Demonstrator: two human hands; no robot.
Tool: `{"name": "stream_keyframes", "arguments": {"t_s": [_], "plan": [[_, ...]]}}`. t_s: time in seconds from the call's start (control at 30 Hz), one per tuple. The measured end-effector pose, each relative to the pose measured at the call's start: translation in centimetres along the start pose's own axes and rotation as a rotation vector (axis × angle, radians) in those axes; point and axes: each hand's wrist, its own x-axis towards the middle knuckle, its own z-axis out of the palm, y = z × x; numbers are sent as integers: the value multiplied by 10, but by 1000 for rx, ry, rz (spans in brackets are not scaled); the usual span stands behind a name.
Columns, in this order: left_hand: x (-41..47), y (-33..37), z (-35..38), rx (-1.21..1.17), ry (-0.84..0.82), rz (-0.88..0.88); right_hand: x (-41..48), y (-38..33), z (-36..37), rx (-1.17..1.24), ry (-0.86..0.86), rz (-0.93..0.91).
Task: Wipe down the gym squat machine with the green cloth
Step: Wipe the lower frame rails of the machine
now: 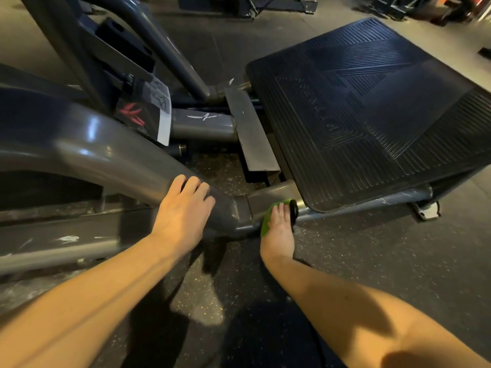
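L hand (183,208) rests on big frame tube (119,160), fingers draped over its top. R hand (279,232) near, to right of L fingers, lying flat on cloth (266,223); cloth sits on short tube at the joint. Knob (293,212) just right of R fingers. Footplate (372,110) beyond & right of R fingertips. Label (148,112) on frame, well beyond L fingers. Floor (372,261) under both wrists.

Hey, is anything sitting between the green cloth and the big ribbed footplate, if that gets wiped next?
Only a small black knob, right beside the right hand pressing the green cloth on the frame. It sits between the cloth and the near corner of the footplate. Nothing else visible.
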Motion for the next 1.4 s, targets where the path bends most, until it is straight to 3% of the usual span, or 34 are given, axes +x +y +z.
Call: {"name": "stream_keyframes", "arguments": {"t_s": [0.23, 0.5, 0.67, 0.77, 0.93, 1.1, 1.3, 1.4], "plan": [[0, 1, -1, 1, 10, 4, 22, 13, -26, 162, 58, 35], [-1, -2, 0, 3, 11, 20, 14, 32, -22, -135, 29, -220], [-1, -1, 2, 4, 23, 17, 10, 55, -33, -473, -28, -356], [-1, -1, 1, -4, 26, 13, 16, 50, -27, -393, -25, -321], [-1, -3, 5, 25, 16, 20, 50, 21, -18, -331, 35, -420], [-3, -3, 4, 31, 16, 21, 56, -36, 20, -310, -110, -492], [-4, -4, 8, 13, 70, 54, 39, 17, 10, -284, -168, -737], [-3, -4, 7, 0, 96, 56, 61, 12, 18, -266, -107, -690]]}}
